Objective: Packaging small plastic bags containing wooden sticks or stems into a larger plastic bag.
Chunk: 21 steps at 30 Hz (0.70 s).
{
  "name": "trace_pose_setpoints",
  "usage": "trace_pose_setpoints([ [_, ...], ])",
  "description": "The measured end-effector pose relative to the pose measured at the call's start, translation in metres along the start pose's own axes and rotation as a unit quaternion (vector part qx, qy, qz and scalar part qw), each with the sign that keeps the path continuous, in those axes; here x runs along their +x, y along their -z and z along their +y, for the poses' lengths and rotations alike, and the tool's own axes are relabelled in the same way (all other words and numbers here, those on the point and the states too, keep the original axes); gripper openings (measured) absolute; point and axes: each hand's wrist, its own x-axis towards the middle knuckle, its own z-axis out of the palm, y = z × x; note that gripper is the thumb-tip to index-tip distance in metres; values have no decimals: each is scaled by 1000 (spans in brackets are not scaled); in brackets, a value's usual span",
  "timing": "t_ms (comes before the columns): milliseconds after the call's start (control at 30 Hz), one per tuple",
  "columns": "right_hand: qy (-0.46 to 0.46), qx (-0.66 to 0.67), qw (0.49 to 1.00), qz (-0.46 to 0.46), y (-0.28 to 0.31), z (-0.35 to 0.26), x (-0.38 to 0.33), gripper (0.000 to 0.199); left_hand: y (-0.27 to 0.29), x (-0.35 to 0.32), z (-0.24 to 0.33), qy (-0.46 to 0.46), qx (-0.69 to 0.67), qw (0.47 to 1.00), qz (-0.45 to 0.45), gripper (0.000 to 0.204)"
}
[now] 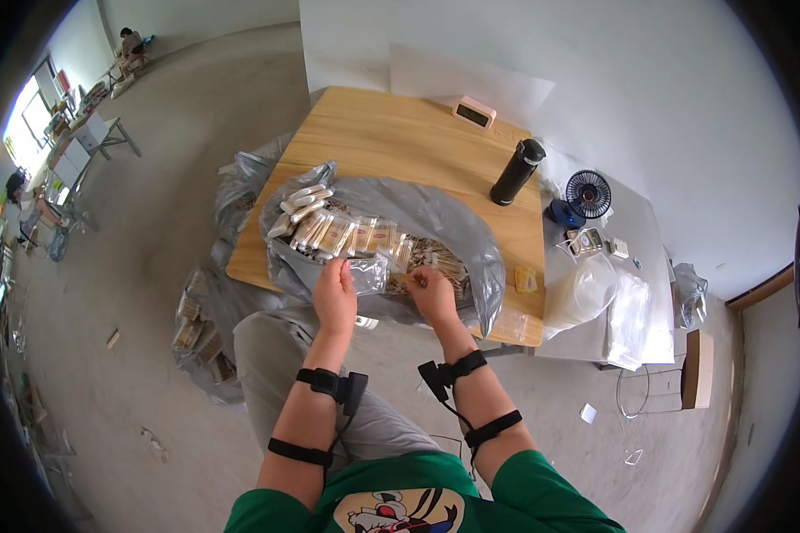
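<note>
My left hand (333, 298) pinches the edge of a clear plastic pouch (371, 276). My right hand (435, 297) is curled at the loose cotton swabs (444, 258); I can't tell whether it grips any. Within the grey plastic bag (449, 218), those swabs lie toward three o'clock, and swab packets (356, 234) toward ten, their small reddish labels too tiny to read. Outside the bag, a yellow printed packet (525, 281), also unreadable, lies past three o'clock, a black flask (516, 174) stands at two

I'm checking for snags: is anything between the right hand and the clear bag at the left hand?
Nothing visible stands between the right hand and the clear bag at the left hand; the wrapped packets lie beyond.
</note>
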Motion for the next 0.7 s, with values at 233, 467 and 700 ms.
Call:
trace_pose_setpoints([
  [233, -171, 438, 882, 19, 83, 1, -16, 12, 3, -5, 0, 78, -95, 992, -24, 15],
  [467, -203, 267, 922, 192, 136, 101, 9, 20, -8, -14, 8, 93, -123, 987, -34, 17],
  [700, -221, -131, 958, 125, 134, 171, 22, 18, -8, -23, 17, 93, -167, 980, -62, 16],
])
